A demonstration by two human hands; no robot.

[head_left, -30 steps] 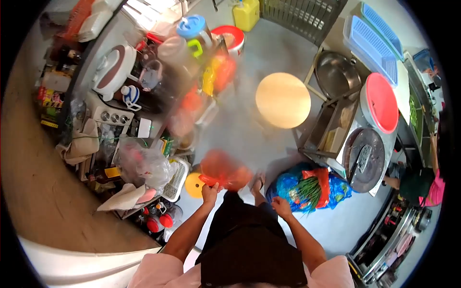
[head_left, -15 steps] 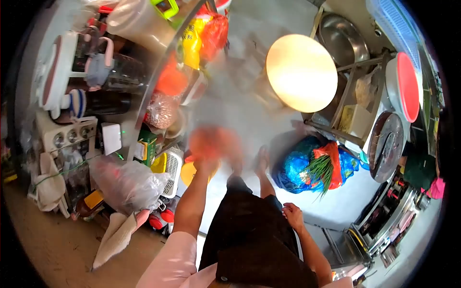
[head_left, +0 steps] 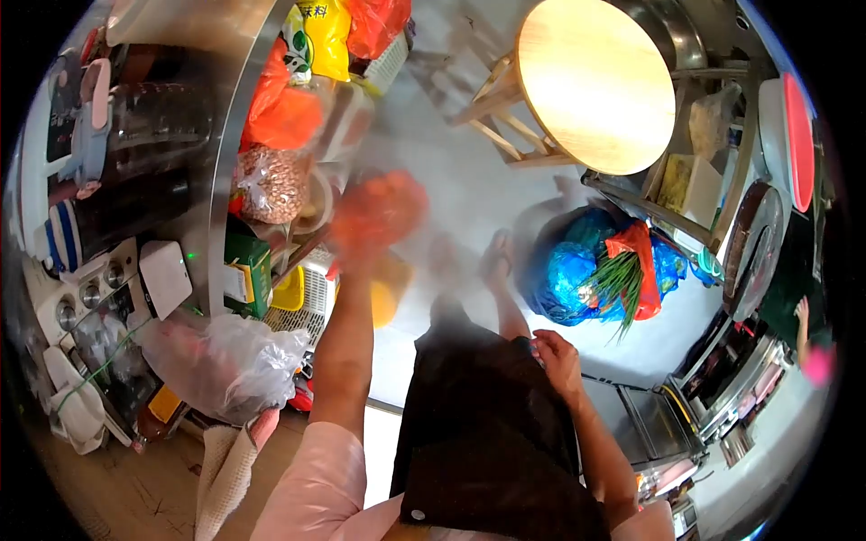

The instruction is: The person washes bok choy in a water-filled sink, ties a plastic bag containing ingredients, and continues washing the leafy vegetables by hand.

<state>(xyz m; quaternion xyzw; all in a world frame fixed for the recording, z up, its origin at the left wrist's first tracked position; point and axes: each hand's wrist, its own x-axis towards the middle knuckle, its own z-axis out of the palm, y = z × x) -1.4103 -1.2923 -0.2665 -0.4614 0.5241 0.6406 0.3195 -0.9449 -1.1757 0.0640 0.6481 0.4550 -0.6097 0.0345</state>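
A red plastic bag (head_left: 383, 207), blurred by motion, hangs from my left hand (head_left: 354, 257), whose fingers are smeared but wrapped at the bag. It is beside the shelf holding a bag of peanuts (head_left: 272, 185) and an orange-red bag (head_left: 287, 117). My right hand (head_left: 557, 359) is near my right thigh, fingers curled; anything inside is hidden. Ahead of that hand, on the floor, lie blue plastic bags (head_left: 570, 279) with green stalks (head_left: 619, 281) and a red bag (head_left: 642, 257).
A round wooden stool (head_left: 595, 86) stands ahead. At left are a steel counter (head_left: 236, 108), a clear plastic bag (head_left: 225, 361) and a white basket (head_left: 311, 302). A rack (head_left: 654, 212) and a round board (head_left: 756, 252) are at right; another person's hand (head_left: 802, 311) shows beyond.
My left hand has moved forward with the red bag, toward the left shelf. My right hand has drawn back beside my thigh. The view has shifted closer to the stool and shelf.
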